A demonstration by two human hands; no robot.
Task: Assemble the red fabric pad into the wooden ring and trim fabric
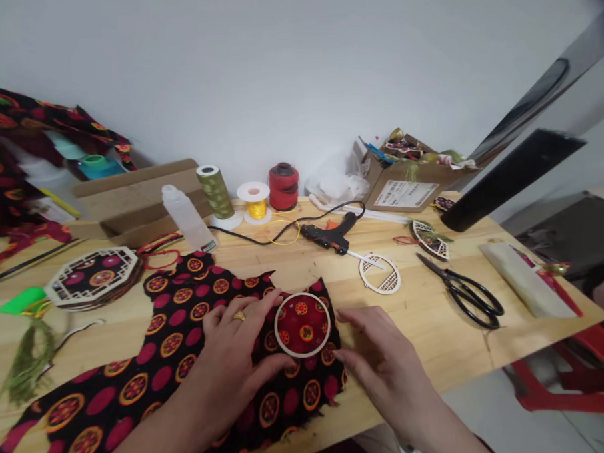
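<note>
A pale round frame (303,354) with dark red patterned fabric inside it lies on a larger piece of black fabric (152,353) printed with circles. My left hand (237,353) rests flat on the black fabric, fingers spread, its fingertips just left of the frame. On the other side, my right hand (380,353) hovers at the fabric's right edge with thumb and fingers apart and nothing between them. Beyond my right hand lies a glue gun (332,235), a glue stick in it pointing toward an openwork oval wooden piece (380,274). Black-handled scissors (462,289) lie farther right.
An octagonal lattice piece (94,277) with a green tassel (30,358) is at left. Along the back stand a plastic bottle (187,218), thread spools (283,187) and a filled cardboard box (405,182). A black tube (510,180) leans at right, above a red stool (564,388).
</note>
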